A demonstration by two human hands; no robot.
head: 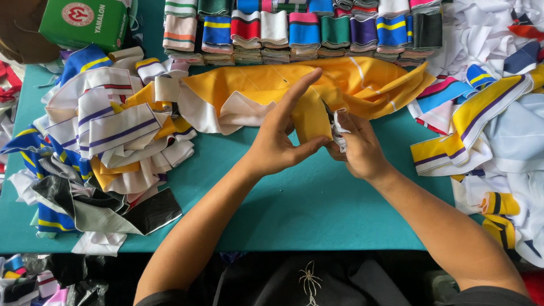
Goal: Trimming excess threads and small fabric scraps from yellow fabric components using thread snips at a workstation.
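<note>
A yellow garment piece with white edging lies spread across the back middle of the teal table. My left hand pinches a fold of this yellow fabric between thumb and fingers, the index finger pointing up. Close beside it, my right hand is closed around a small dark tool and a bit of white fabric at the edge of the same fold. The tool is mostly hidden by my fingers.
Stacks of folded striped knit bands line the back edge. A heap of striped strips lies left, another pile of cut pieces right. A green box stands at the back left.
</note>
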